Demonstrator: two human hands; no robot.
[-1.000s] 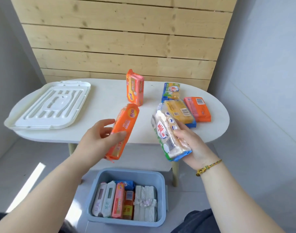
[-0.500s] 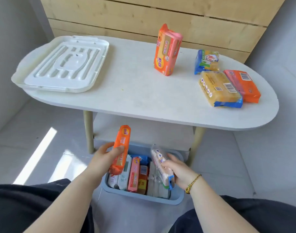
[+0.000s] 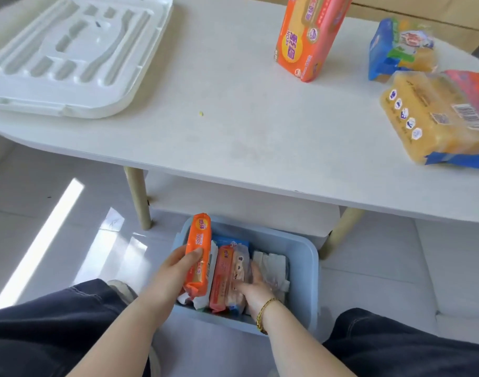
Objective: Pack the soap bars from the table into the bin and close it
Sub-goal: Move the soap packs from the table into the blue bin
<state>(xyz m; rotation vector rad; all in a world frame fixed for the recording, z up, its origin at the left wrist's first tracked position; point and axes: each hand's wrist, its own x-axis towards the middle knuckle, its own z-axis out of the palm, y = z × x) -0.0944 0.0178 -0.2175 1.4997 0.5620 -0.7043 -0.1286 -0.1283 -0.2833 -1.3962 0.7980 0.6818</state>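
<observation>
A blue bin [image 3: 305, 268] sits on the floor under the table's front edge, holding several soap packs on edge. My left hand [image 3: 175, 270] grips an orange soap pack [image 3: 199, 251], which stands at the bin's left side. Inside the bin, my right hand [image 3: 253, 285] presses a clear-wrapped white soap pack [image 3: 241, 270] between a pink pack [image 3: 222, 276] and white packs [image 3: 272, 268]. On the table stand an upright orange-pink soap pack [image 3: 306, 36], a blue-green pack [image 3: 399, 47], a yellow pack [image 3: 437, 118] and a red pack [image 3: 475, 91]. The white bin lid [image 3: 75, 53] lies on the table's left.
The white oval table [image 3: 246, 131] has wooden legs [image 3: 139, 197] on both sides of the bin. My dark-trousered knees [image 3: 56, 327] flank the bin at the bottom. A small yellow-green speck [image 3: 201, 113] lies on the tabletop. A sunlit stripe crosses the grey floor at left.
Both hands dropped from above the table down into the bin with their packs. The camera moved closer and tilted down. The clear-wrapped pack now sits among the other packs.
</observation>
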